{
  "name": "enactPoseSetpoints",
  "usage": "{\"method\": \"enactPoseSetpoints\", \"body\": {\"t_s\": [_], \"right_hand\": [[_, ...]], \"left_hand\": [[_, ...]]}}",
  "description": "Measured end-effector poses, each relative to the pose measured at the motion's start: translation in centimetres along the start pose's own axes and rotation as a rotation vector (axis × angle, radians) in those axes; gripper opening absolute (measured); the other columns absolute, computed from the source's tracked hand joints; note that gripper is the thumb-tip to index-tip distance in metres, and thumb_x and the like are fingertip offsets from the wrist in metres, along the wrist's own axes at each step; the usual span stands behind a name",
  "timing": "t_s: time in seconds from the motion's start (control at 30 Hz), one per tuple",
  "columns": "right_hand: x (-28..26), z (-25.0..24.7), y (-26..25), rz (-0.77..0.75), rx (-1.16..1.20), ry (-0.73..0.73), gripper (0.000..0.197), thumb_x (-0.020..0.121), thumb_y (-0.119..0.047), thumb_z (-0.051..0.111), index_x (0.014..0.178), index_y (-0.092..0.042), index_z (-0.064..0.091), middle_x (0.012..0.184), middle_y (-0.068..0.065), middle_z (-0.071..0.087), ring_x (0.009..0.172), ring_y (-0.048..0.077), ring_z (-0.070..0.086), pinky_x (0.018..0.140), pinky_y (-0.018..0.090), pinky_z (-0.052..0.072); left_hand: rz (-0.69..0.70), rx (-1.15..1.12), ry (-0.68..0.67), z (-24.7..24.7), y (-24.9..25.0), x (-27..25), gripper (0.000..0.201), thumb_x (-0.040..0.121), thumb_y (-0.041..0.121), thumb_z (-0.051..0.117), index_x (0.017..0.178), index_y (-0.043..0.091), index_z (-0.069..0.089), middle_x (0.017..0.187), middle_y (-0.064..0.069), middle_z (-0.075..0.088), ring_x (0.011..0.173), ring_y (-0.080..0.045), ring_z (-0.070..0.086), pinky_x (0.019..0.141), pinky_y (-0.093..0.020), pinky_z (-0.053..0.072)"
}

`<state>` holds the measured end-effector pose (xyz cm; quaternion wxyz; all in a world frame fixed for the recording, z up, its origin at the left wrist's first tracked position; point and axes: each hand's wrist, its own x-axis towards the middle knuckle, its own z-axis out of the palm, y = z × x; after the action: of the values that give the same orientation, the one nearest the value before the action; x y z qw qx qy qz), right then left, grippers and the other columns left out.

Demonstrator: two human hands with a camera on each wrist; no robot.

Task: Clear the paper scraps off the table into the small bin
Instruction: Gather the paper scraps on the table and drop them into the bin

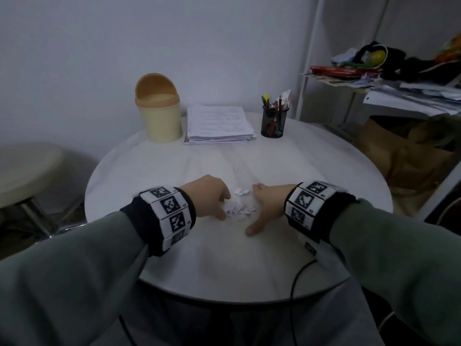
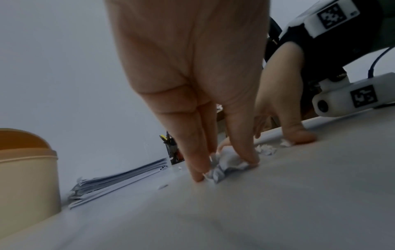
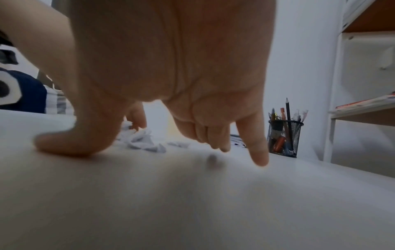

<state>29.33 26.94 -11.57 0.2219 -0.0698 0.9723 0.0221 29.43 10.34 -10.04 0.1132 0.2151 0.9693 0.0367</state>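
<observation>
A small heap of white paper scraps (image 1: 238, 208) lies mid-table on the round white table (image 1: 174, 245), with a few loose bits just beyond it. My left hand (image 1: 224, 206) arches over the heap's left side. In the left wrist view its fingers (image 2: 196, 169) and thumb pinch a crumpled wad of paper scraps (image 2: 226, 162) against the tabletop. My right hand (image 1: 254, 209) stands open on the heap's right side, thumb (image 3: 64, 145) pressed flat and fingers pointing down. The cream bin (image 1: 161, 121) with a tan swing lid stands at the back left of the table.
A stack of papers (image 1: 219, 123) lies beside the bin and a black mesh pen holder (image 1: 274, 122) stands right of it. A stool (image 1: 27, 168) is on the left, a cluttered shelf (image 1: 374, 78) on the right. A black cable (image 1: 296, 278) hangs over the near edge.
</observation>
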Motion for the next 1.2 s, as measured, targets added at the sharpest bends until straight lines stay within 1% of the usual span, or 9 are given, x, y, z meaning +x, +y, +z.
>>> {"method": "enactPoseSetpoints", "body": {"t_s": [0.13,0.27,0.4,0.57,0.7,0.83,1.0,1.1,1.2], "right_hand": [[0.9,-0.9,0.4,-0.030,0.025,0.105,0.106,0.065,-0.063,0.072,0.146,-0.012,0.027,0.149,0.009,0.035,0.134,0.026,0.040,0.109,0.039,0.037],[0.9,-1.3,0.9,-0.086,0.131,0.203,0.109,0.060,-0.051,0.082,0.148,-0.019,0.027,0.150,-0.001,0.036,0.138,0.017,0.036,0.110,0.030,0.034],[1.7,-1.6,-0.1,-0.171,0.157,0.169,0.103,0.061,-0.037,0.086,0.147,-0.025,0.030,0.144,0.001,0.036,0.130,0.020,0.043,0.106,0.032,0.041],[2.3,-1.7,-0.9,-0.266,0.152,0.160,0.050,0.074,-0.020,0.078,0.122,-0.019,0.065,0.120,0.002,0.066,0.090,0.010,0.058,0.077,0.019,0.039],[2.2,-1.8,-1.0,-0.268,0.146,0.185,0.033,0.078,-0.014,0.074,0.111,-0.017,0.072,0.112,0.002,0.072,0.095,0.013,0.064,0.073,0.015,0.039],[2.4,-3.1,-0.5,-0.234,0.130,0.173,0.040,0.084,-0.014,0.067,0.123,-0.018,0.064,0.122,-0.001,0.066,0.108,0.015,0.062,0.082,0.018,0.043],[5.1,-5.0,-0.5,-0.158,0.128,0.248,0.049,0.093,-0.009,0.047,0.141,-0.019,0.043,0.146,0.002,0.044,0.132,0.018,0.044,0.105,0.026,0.036],[7.2,-4.9,-1.1,-0.134,0.005,0.203,0.043,0.096,-0.010,0.039,0.139,-0.006,0.041,0.148,0.011,0.039,0.136,0.025,0.040,0.109,0.031,0.033],[7.7,-4.8,-1.7,-0.148,-0.090,0.149,0.029,0.098,-0.009,0.035,0.121,-0.004,0.053,0.139,0.017,0.048,0.127,0.028,0.048,0.102,0.029,0.039]], "left_hand": [[-0.096,-0.045,0.043,0.3,-1.1,0.4,0.083,0.065,0.048,0.080,0.134,0.018,0.046,0.129,-0.004,0.054,0.117,-0.021,0.051,0.094,-0.030,0.043],[-0.094,-0.125,-0.070,0.4,-1.3,0.9,0.086,0.061,0.052,0.081,0.133,0.026,0.042,0.123,0.000,0.056,0.094,-0.015,0.050,0.087,-0.028,0.045],[-0.005,-0.164,-0.121,0.5,-0.8,1.7,0.069,0.067,0.042,0.081,0.127,0.029,0.051,0.113,0.004,0.055,0.081,-0.014,0.056,0.072,-0.023,0.046],[-0.008,-0.171,-0.045,0.5,-1.4,2.2,0.035,0.072,0.029,0.079,0.103,0.018,0.069,0.076,0.009,0.059,0.072,-0.012,0.055,0.070,-0.022,0.045],[-0.101,-0.223,0.091,0.1,-3.2,2.3,0.026,0.077,0.020,0.073,0.100,0.008,0.070,0.102,-0.008,0.069,0.065,-0.014,0.055,0.071,-0.022,0.046],[-0.170,-0.219,0.138,-0.5,-4.3,2.3,0.047,0.077,0.026,0.074,0.121,0.017,0.061,0.125,-0.004,0.059,0.105,-0.020,0.058,0.090,-0.023,0.041],[-0.186,-0.127,0.036,-0.4,-4.1,2.8,0.065,0.087,0.038,0.059,0.145,0.020,0.034,0.148,-0.001,0.040,0.136,-0.019,0.038,0.110,-0.026,0.030],[-0.194,-0.124,-0.044,-0.1,-3.5,3.0,0.062,0.091,0.047,0.050,0.144,0.019,0.036,0.149,-0.002,0.040,0.138,-0.020,0.036,0.113,-0.029,0.029],[-0.162,-0.101,-0.068,0.0,-3.1,3.0,0.048,0.090,0.050,0.048,0.124,0.018,0.058,0.130,-0.005,0.058,0.120,-0.023,0.051,0.101,-0.029,0.039]]}}
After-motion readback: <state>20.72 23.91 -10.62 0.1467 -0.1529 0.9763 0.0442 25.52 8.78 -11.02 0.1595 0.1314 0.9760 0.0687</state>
